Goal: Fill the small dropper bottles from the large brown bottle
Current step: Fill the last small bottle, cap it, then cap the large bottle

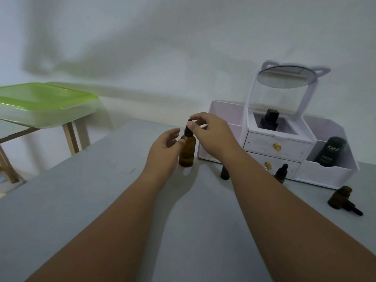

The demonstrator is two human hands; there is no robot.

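Note:
The large brown bottle stands upright on the grey table, with a black dropper cap on its neck. My right hand pinches that cap between thumb and fingers from above. My left hand curls round the bottle's left side, fingertips touching the glass. To the right stand three small brown dropper bottles: one without a cap, partly behind my right forearm, one capped, and one uncapped with a loose black dropper lying next to it.
A white vanity organiser with drawers and a tilted mirror stands at the back right, holding a dark perfume bottle and a black tube. A green-lidded box rests on a wooden stool at the left.

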